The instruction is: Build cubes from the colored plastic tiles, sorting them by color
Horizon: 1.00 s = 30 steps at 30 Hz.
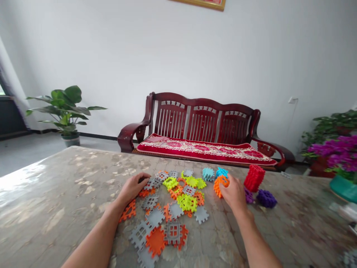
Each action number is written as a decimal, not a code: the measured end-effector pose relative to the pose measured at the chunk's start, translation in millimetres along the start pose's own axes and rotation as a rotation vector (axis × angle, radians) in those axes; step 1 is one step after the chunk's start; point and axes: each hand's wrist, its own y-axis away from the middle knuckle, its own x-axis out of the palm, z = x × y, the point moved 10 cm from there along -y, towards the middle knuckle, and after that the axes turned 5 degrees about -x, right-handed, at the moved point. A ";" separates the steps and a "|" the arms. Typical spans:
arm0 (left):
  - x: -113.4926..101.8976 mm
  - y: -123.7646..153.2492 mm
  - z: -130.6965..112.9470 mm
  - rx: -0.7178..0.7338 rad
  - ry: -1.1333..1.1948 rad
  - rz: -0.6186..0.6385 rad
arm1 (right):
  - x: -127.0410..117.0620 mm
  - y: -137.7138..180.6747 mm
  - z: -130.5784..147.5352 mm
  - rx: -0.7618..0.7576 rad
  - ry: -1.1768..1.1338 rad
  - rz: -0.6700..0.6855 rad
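Several flat interlocking plastic tiles [173,208] in grey, orange and lime lie scattered on the marbled table [55,197]. My left hand [133,188] rests at the left edge of the pile, fingers curled over a grey tile [152,183]. My right hand [234,192] is closed on an orange built block [220,183] at the right side of the pile. Just beyond it sit blue blocks [215,173], a red block tower [254,178] and purple blocks [266,198].
A dark red wooden bench [203,130] with a red cushion stands behind the table. A potted green plant [65,111] is at the far left. Purple flowers in a teal pot [341,167] sit at the table's right edge.
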 end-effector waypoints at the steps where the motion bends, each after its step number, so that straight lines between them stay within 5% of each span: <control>1: 0.5 -0.1 0.2 0.002 0.002 0.005 | 1.6 0.9 0.8 0.003 0.011 0.022; 22: -0.6 3.3 -6.7 -0.012 0.019 0.006 | 20.2 22.2 5.1 0.122 0.016 0.197; 30: -2.2 6.3 -10.9 -0.012 0.064 -0.005 | 20.5 22.7 2.4 0.099 0.014 0.145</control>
